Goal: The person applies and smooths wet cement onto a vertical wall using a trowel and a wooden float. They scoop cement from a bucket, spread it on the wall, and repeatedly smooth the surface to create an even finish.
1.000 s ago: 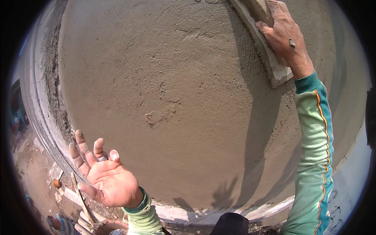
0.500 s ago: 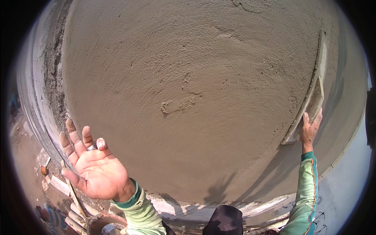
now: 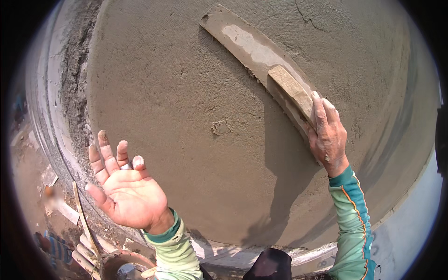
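Note:
Wet grey mortar covers the broad surface before me, rough in patches, with a small raised lump near its middle. My right hand grips the block handle of a long mortar-smeared float, which lies diagonally on the mortar from upper middle to middle right, casting a shadow downward. My left hand is open at the lower left, palm toward me, fingers apart and curled a little, with pale residue on the tips and a ring on one finger. It holds nothing.
A rough pale border runs down the left of the mortar. Beyond it lie dirt and debris, a long stick, several round poles and a bucket at lower left. A smooth pale surface is at lower right. A dark shape shows at bottom centre.
The float went from upper right down to the far right, and has since swung inward, lying diagonally nearer the middle with my right hand on it. My left hand stays open, slightly shifted.

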Tool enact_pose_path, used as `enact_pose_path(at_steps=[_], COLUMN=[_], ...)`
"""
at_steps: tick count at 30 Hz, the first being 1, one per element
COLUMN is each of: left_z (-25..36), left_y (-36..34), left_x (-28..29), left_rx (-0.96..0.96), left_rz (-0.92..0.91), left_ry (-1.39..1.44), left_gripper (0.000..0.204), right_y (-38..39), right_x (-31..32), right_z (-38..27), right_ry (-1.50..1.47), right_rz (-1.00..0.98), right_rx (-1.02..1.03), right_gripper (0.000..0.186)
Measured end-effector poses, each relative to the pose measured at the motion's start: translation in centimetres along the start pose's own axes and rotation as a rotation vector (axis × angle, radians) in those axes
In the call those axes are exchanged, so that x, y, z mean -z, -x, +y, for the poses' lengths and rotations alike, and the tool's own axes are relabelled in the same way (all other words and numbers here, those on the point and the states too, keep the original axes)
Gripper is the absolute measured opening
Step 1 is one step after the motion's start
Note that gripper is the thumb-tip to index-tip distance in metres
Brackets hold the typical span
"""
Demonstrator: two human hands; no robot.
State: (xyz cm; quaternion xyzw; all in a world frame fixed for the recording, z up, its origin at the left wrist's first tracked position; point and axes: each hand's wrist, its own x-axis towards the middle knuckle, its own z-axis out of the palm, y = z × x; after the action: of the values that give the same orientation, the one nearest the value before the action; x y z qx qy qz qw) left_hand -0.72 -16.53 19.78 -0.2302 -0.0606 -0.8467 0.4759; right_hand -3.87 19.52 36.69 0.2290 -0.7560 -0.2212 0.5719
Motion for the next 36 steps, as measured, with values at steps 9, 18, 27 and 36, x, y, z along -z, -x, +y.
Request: enact_pose_path(at_steps=[9, 18, 27, 36], left_z=[-1.4, -0.5, -10.9, -9.3], left_y=[-0.2, -1.5, 13.6, 21.1], left_x=[2.0, 2.9, -1.5, 9.5], left_rx=[0.146, 0.039, -0.13, 0.187], left_rz=[-0.176, -0.15, -0.817, -1.129], left_ry=[0.109, 0.005, -0.969, -1.515], left_gripper=[0.072, 0.067, 0.089, 0.117], right_y=[-24.1, -5.1, 37.6, 17.9], right_x=[5.1, 5.8, -0.8, -5.5], right_z=[9.5, 32.3, 3.9, -14.2], right_ry=[0.1, 0.175, -0.134, -0.242], right_rz=[0.095, 0.244, -0.134, -0.366], right_rx=[-0.259, -0.524, -0.395, 0.252], right_gripper=[0.069, 0.075, 0.074, 0.064])
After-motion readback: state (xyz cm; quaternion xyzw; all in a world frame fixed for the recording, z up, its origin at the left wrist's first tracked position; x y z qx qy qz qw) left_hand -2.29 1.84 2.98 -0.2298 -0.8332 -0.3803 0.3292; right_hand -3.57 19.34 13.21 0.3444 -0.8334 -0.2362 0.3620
